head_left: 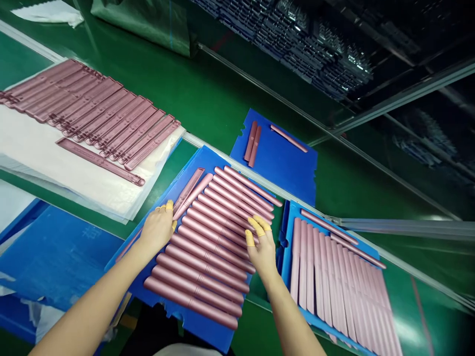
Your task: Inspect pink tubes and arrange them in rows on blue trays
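Note:
Yellow finger cots cover several fingertips on both hands. My left hand (159, 226) has its fingers curled around the lower end of a pink moulded strip (190, 188), which lies hollow side up at the left edge of a row. Smooth rounded pink strips (208, 247) lie side by side in that row on a blue plastic sheet (218, 157). Over the right ends of the row is my right hand (264, 249), its fingers apart and bent downward. The fingertips are at the strips; whether they press on one I cannot tell.
At the left, hollow-side-up pink strips (111, 116) lie on white sheets (48, 153). A blue board (282, 168) behind holds a few strips. On the right, a blue tray (287, 262) carries another row. The bench (156, 74) is green; metal rails cross it.

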The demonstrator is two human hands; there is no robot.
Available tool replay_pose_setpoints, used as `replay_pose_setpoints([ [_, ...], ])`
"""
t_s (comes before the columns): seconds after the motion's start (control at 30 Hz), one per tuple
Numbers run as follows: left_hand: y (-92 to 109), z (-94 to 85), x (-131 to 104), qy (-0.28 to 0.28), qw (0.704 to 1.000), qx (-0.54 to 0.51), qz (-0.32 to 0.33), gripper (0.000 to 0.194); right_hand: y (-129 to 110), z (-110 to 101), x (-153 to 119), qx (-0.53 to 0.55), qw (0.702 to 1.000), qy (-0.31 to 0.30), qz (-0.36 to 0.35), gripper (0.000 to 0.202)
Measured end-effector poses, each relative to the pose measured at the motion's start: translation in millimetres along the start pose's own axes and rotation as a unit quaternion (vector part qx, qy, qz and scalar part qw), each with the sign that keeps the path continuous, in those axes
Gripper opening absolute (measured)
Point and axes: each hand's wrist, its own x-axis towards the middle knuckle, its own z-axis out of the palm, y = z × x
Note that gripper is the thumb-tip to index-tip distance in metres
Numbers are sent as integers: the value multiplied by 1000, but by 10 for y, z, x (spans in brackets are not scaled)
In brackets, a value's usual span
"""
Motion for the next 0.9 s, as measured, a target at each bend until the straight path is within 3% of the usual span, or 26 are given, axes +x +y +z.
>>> replay_pose_setpoints([
  [0.13, -26, -93, 105, -25, 1000, 12, -10, 24, -59, -28, -116, 43, 998, 1, 46, 38],
  [0.37, 76, -58, 73, 10, 999, 21, -46, 28, -229, -68, -113, 76, 992, 17, 98, 31],
  [0.67, 45, -82, 103, -5, 996, -71, -50, 27, -422, -54, -134, 124, 989, -14, 81, 33],
  [0.8, -56, -245, -34, -34, 984, -161, -69, 29, -543, -102, -194, 151, 984, -35, 91, 30],
  [0.9, -24, -401, -289, -53, 969, -236, -50, 37, -718, -150, -213, 239, 955, -67, 160, 32],
])
